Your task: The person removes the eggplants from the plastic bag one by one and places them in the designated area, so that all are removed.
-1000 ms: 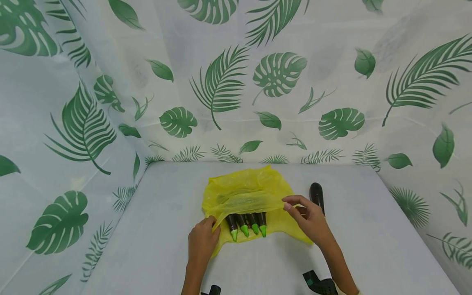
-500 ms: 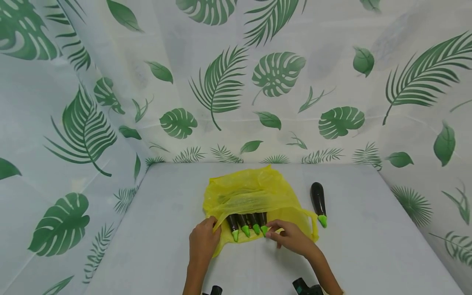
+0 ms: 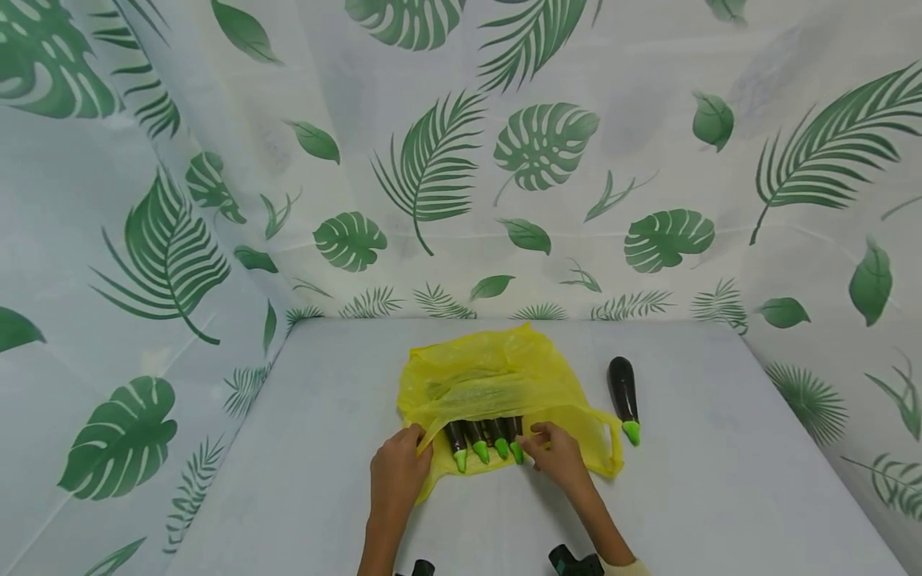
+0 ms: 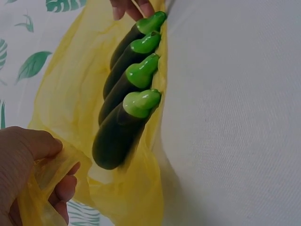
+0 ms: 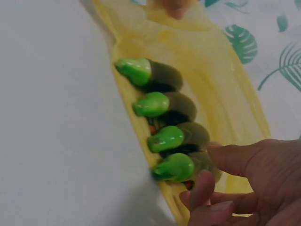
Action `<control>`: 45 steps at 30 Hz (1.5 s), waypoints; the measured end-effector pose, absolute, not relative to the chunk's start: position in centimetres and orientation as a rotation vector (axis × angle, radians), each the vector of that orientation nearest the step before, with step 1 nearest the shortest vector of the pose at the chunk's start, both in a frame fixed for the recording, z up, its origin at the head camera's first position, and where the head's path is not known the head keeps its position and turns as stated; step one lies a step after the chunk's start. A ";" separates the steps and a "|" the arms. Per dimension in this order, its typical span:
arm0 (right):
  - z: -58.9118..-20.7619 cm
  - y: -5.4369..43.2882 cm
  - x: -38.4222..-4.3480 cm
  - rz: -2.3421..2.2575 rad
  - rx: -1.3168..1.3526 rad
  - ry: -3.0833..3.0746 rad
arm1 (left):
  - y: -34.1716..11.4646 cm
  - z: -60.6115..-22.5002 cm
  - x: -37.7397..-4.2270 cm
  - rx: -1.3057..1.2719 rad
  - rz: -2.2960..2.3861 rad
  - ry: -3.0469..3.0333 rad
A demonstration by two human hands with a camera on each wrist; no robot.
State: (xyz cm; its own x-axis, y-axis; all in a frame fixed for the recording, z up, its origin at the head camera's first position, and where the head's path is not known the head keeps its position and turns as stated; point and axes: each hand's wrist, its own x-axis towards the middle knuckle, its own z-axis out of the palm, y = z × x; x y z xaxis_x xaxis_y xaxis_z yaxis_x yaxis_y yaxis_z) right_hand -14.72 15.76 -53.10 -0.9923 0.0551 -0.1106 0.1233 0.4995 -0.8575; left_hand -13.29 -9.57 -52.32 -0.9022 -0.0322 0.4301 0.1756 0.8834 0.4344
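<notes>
A yellow plastic bag (image 3: 497, 352) lies spread on the table with its mouth toward me. Several dark eggplants (image 4: 117, 136) with bright green stem ends lie side by side in the bag mouth, their stems toward me. My left hand (image 3: 398, 464) pinches the left edge of the bag mouth and lifts it a little, the film running between thumb and fingers. My right hand (image 3: 558, 456) is beside the rightmost eggplant (image 5: 176, 167); thumb and fingertips touch its side without wrapping round it. The far ends of the eggplants are under the film in the head view.
One more eggplant (image 3: 623, 396) lies alone on the white table (image 3: 691, 480), right of the bag. A bag handle loop (image 3: 615, 448) spreads near it. Leaf-patterned cloth walls (image 3: 461, 184) stand behind and at the sides. Black wrist cameras (image 3: 574, 560) show at the bottom edge.
My right hand has let go of the bag's right edge, which dropped to the table, and moved left to the rightmost eggplant. My left hand has stayed on the bag.
</notes>
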 end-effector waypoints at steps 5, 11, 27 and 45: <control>-53.8 15.3 -15.0 -1.534 0.180 2.700 | -9.5 -52.3 -13.4 -0.117 -0.655 -2.610; -54.4 14.7 -15.4 -1.548 0.187 2.741 | -9.6 -52.1 -13.3 -0.118 -0.648 -2.605; -55.2 13.8 -16.1 -1.445 0.199 2.866 | -9.2 -52.5 -13.0 -0.094 -0.639 -2.637; -55.7 13.6 -16.9 -1.378 0.223 2.913 | -8.9 -52.4 -13.0 -0.105 -0.633 -2.633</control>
State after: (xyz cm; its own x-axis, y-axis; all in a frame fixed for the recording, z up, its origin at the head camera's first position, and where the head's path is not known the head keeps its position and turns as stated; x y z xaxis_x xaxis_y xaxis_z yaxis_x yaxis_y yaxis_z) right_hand -16.88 13.60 -55.69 -0.9866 0.1621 0.0206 0.0869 0.6272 -0.7740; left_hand -13.03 -8.90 -52.40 -0.9055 -0.0262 0.4236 0.1692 0.8930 0.4171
